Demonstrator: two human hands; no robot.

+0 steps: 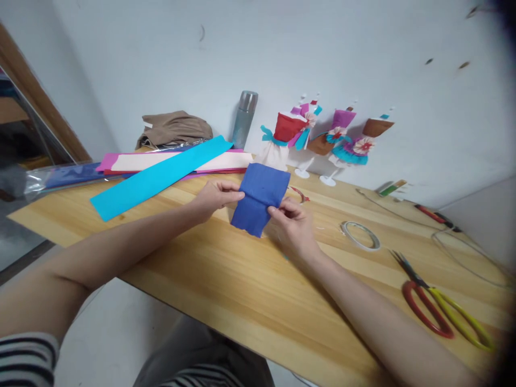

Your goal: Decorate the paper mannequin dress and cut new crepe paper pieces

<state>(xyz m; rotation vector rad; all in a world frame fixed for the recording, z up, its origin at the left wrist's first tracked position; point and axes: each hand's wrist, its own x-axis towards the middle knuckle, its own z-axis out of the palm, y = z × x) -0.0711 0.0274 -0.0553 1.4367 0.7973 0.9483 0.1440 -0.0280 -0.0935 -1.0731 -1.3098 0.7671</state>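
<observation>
A dark blue rectangular piece (258, 185), creased across its middle, is held up over the wooden table by both hands. My left hand (217, 199) pinches its left edge between thumb and fingers. On the right edge, near the crease, my right hand (293, 220) pinches it the same way. Behind the left hand a bright blue strip (161, 177) lies slantwise over pink and cream strips (141, 162). A roll of tape (360, 235) and scissors (435, 301) with red and yellow handles lie to the right of my right hand.
Small dress forms (290, 129) in colourful paper outfits stand along the wall beside a grey bottle (244, 119). Brown cloth (177, 129) lies at the back left. A red and black tool (437, 216) and a thin cable are at the right. The wooden table's front edge (193, 317) runs below my arms.
</observation>
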